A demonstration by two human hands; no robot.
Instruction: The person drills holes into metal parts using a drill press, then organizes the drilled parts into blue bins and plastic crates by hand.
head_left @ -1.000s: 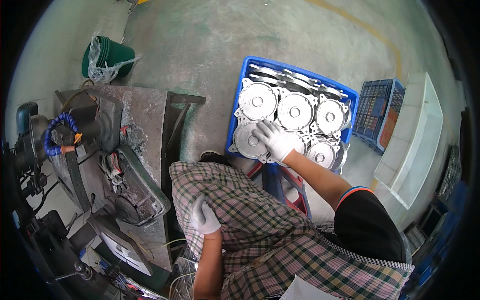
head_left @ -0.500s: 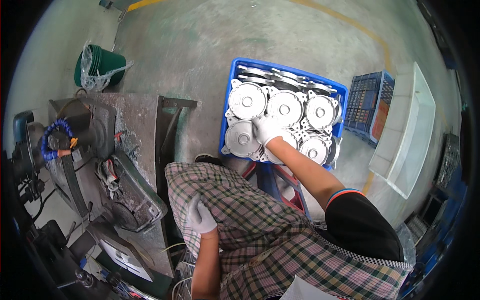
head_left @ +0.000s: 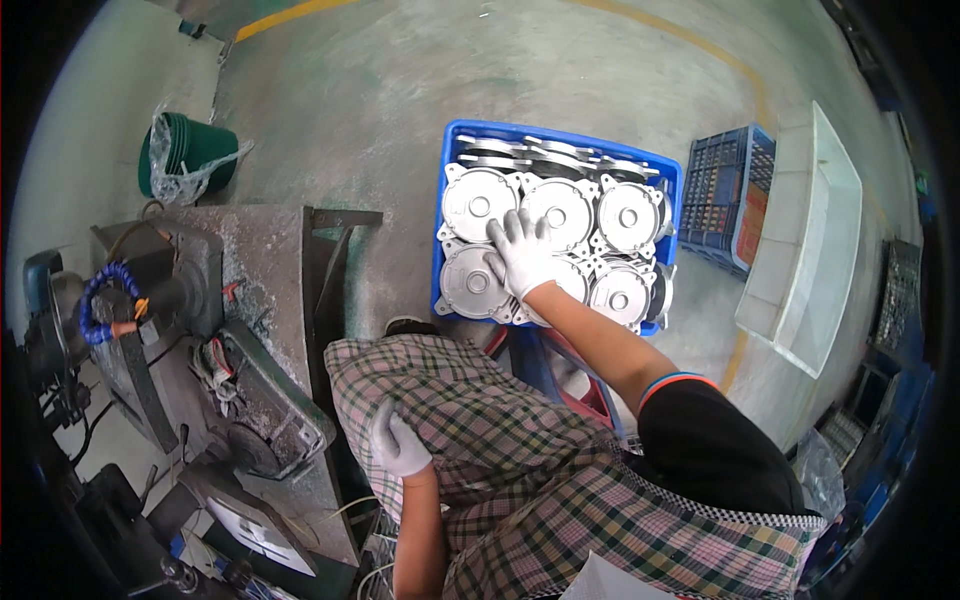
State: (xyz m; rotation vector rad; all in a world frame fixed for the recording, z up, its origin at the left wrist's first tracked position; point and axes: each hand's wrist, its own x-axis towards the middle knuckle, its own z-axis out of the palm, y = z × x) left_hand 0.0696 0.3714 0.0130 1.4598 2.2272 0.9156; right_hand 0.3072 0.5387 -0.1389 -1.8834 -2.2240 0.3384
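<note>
Spread fingers in a grey-white glove mark my right hand (head_left: 522, 252), open over round silver metal end covers packed in a blue crate (head_left: 672, 165). Its fingertips lie at the gap between a near-left cover (head_left: 474, 282) and the upper covers, such as the far-middle one (head_left: 556, 216); whether they touch cannot be made out. Each cover has a raised centre ring and lugs round its rim. My left hand (head_left: 402, 445), also gloved, rests on the checked apron (head_left: 470, 390) over my leg, its fingers laid out and holding nothing visible.
On the left stands a machine bench (head_left: 265, 260) with a blue coiled hose (head_left: 88, 300) and a metal tray (head_left: 290, 400). Green buckets (head_left: 205, 150) stand behind it. Right of the crate are a dark blue basket (head_left: 720, 195) and a long white bin (head_left: 800, 230).
My right hand has uncurled from the near-left covers and spread its fingers, lifting slightly. The left hand stays on the apron. The whole view has shifted a little.
</note>
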